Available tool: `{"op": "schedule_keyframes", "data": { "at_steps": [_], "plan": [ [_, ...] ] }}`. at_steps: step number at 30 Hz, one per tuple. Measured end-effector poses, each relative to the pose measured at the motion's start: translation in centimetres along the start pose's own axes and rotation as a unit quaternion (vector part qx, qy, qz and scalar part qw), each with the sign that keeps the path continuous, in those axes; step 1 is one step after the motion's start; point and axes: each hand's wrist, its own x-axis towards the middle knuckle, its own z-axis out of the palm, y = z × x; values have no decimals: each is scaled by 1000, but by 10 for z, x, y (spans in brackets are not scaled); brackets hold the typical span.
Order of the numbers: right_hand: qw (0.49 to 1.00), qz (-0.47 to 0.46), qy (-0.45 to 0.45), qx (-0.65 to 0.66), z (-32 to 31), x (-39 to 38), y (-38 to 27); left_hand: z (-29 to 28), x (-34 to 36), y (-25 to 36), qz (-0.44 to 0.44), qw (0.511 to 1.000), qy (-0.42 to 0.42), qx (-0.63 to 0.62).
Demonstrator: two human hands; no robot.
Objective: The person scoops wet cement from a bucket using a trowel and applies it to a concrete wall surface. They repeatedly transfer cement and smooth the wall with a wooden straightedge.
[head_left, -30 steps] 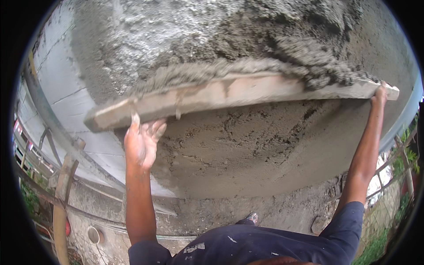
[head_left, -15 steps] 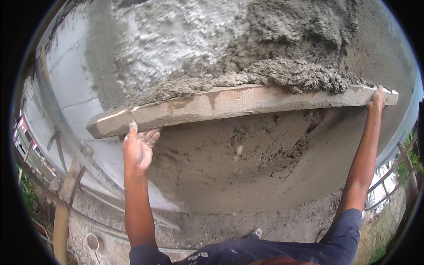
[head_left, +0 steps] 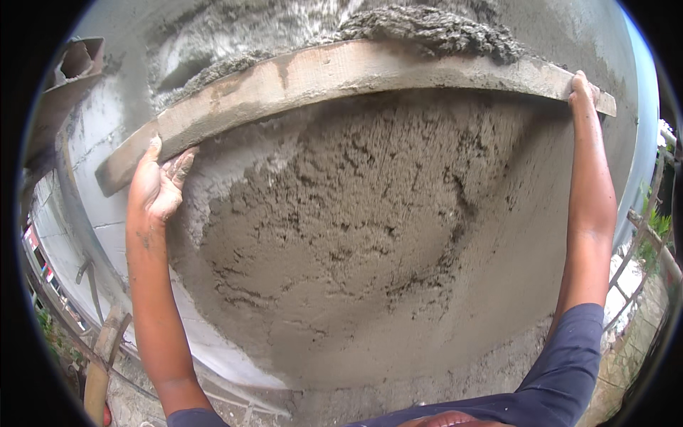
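Observation:
A long wooden board (head_left: 327, 70), caked with grey mortar, lies across the wall (head_left: 356, 213). My left hand (head_left: 161, 174) holds it near its left end, thumb on the face and curled fingers at the lower edge. My right hand (head_left: 583, 91) grips it near the right end, arm stretched upward. A ridge of wet mortar (head_left: 434, 32) sits along the board's top edge. Below the board the mortar is rough and pitted in the middle and smoother to the right; pale blockwork (head_left: 107, 224) shows at the left.
Metal pipes (head_left: 85, 277) and a wooden post (head_left: 103, 363) stand at the lower left. A dark beam-like piece (head_left: 75, 85) juts in at the upper left. Rods (head_left: 644, 235) and foliage are at the right, and a rough concrete floor (head_left: 142, 398) lies below.
The board and both my hands have moved higher in the picture, carrying the mortar ridge along. More rough mortar now shows beneath the board, and my left forearm has shifted leftward in view.

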Motion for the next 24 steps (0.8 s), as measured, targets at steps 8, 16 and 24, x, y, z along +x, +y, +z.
{"op": "schedule_keyframes", "data": {
  "at_steps": [8, 16, 24],
  "plan": [
    [996, 85, 15, 34, 34, -7, -55, 42, 55, 71, 17, 998, 35, 52],
    [996, -24, -49, -75, -30, -63, -111, 103, 74, 98, 97, 991, 55, 76],
    [994, -24, 39, 96, -77, 121, -8, 71, 1, 29, 6, 1000, -26, 9]
  ]
}}
